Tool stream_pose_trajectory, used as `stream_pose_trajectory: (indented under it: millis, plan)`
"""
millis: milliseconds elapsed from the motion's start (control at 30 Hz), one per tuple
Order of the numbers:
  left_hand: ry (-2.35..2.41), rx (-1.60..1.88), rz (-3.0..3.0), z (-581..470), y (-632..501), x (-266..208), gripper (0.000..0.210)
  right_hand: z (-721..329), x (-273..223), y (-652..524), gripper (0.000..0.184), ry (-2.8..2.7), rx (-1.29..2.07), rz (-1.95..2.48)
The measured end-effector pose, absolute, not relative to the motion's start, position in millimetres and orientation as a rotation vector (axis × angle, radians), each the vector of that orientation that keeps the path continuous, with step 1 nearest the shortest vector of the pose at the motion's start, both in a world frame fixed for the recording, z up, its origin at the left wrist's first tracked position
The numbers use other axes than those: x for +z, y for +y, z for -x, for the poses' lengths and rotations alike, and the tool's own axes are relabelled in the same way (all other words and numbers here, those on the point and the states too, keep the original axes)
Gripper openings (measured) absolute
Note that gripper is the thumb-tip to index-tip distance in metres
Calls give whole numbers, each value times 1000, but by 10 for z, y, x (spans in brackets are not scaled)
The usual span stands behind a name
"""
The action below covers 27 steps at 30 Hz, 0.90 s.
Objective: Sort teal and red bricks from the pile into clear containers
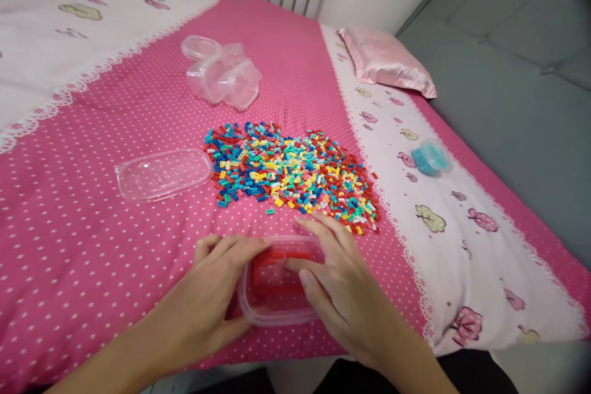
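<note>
A clear plastic container (272,315) sits near the bed's front edge. Red bricks (263,289) form a rough rectangular line inside it. My left hand (212,289) grips the container's left side, thumb low and fingers along the far rim. Over the right part of the container, my right hand (341,283) has its fingers apart. Its index fingertip is down at the red bricks, and its other fingers reach past the far rim. Beyond the container spreads a pile of small colourful toy bricks (295,169).
A clear lid (164,175) lies left of the pile. Several clear containers (224,77) are stacked farther back. On the right is a small tub with blue contents (430,158). A pink pillow (388,61) leans near the grey headboard (508,43).
</note>
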State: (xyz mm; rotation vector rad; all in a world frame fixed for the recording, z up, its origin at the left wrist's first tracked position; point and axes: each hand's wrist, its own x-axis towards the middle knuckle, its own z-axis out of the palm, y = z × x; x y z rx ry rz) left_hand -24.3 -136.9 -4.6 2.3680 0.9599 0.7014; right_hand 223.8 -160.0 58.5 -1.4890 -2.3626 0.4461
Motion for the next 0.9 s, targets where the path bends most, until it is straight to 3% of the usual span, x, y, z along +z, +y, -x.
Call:
stream_pose_trajectory:
  millis: [900]
  plan:
    - [942,712,-2314,209,-1349,2,71,-2121,633,-1515,31,-2519,300,1390]
